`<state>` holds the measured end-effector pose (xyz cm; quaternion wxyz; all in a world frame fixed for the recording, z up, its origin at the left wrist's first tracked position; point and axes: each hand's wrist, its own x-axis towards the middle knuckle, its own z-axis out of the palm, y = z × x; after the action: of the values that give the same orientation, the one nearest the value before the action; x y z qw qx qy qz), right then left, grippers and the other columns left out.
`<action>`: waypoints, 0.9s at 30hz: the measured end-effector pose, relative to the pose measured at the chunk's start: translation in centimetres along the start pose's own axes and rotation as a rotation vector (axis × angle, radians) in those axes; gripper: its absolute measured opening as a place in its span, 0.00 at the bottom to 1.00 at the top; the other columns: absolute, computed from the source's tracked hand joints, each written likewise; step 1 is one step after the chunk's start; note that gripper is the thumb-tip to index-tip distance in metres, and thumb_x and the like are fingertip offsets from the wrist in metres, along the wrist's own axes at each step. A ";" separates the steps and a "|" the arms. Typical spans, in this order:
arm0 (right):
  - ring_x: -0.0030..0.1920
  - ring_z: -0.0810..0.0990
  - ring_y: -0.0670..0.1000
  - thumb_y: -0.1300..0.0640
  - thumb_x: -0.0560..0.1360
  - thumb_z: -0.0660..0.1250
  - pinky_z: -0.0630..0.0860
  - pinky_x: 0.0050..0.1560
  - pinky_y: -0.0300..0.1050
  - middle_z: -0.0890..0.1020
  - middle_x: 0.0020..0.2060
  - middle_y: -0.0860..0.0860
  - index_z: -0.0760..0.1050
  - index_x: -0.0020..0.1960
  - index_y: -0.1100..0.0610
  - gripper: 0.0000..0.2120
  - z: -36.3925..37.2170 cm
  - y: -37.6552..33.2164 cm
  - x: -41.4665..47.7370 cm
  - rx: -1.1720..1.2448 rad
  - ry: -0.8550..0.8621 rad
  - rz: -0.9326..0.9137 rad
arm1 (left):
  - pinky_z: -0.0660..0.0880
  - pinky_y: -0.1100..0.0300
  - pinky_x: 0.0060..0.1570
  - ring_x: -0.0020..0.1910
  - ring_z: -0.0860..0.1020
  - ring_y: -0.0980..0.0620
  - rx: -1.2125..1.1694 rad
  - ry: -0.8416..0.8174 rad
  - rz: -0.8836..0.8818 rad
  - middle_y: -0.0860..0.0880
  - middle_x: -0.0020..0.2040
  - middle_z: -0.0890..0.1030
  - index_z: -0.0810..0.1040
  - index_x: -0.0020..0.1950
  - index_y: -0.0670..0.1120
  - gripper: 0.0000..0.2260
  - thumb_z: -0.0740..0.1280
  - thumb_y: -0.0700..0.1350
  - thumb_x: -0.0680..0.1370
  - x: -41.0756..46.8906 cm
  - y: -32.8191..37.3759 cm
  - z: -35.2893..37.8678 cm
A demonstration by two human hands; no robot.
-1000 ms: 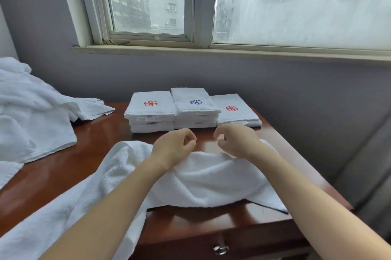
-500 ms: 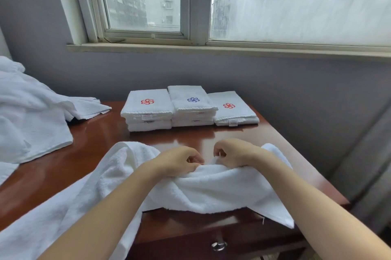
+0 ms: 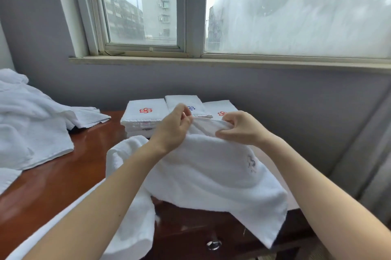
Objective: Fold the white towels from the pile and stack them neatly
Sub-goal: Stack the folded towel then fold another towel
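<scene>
A loose white towel (image 3: 207, 171) hangs in front of me, lifted off the wooden table (image 3: 53, 179). My left hand (image 3: 173, 128) pinches its top edge and my right hand (image 3: 241, 128) grips the same edge just to the right. The towel's lower part drapes over the table's front edge, and a faint embroidered flower shows through at its right. Behind my hands stand three stacks of folded white towels (image 3: 146, 116) with red and blue flower marks, partly hidden. A pile of unfolded white towels (image 3: 29, 124) lies at the left.
The table stands against a grey wall under a window sill (image 3: 211, 63). A drawer with a metal knob (image 3: 213, 245) is in the table's front. A grey curtain (image 3: 370, 143) hangs at the right.
Both hands have closed on the towel's edge and raised it from the table to the height of the folded stacks. The towel now hangs from my fingers.
</scene>
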<state>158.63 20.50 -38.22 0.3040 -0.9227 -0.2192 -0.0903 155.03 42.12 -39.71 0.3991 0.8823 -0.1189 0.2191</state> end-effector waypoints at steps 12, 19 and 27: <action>0.49 0.75 0.55 0.65 0.71 0.66 0.61 0.51 0.46 0.81 0.43 0.47 0.81 0.45 0.52 0.10 -3.5 3.0 -0.4 -0.330 0.753 -0.009 | 0.66 0.60 0.41 0.45 0.75 0.56 0.259 0.041 0.070 0.55 0.46 0.76 0.79 0.51 0.50 0.05 0.68 0.50 0.78 -0.6 1.2 2.2; 0.70 0.61 0.54 0.64 0.73 0.60 0.41 0.74 0.60 0.71 0.64 0.50 0.70 0.69 0.49 0.26 -0.3 6.1 1.9 -0.596 0.292 0.183 | 0.72 0.56 0.45 0.50 0.78 0.49 0.376 -0.032 -0.066 0.52 0.53 0.79 0.77 0.53 0.50 0.05 0.64 0.48 0.79 1.4 -1.4 7.8; 0.78 0.36 0.61 0.41 0.82 0.46 0.32 0.68 0.73 0.40 0.80 0.51 0.45 0.80 0.46 0.29 10.1 7.6 -1.1 -0.393 -0.377 0.316 | 0.70 0.55 0.41 0.47 0.79 0.44 0.431 -0.090 -0.107 0.50 0.53 0.78 0.72 0.53 0.51 0.04 0.62 0.47 0.79 1.6 -5.2 12.5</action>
<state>161.46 20.71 -50.65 0.0840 -0.9869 -0.1040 0.0903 162.11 36.04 -49.62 0.2069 0.9611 -0.0400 0.1783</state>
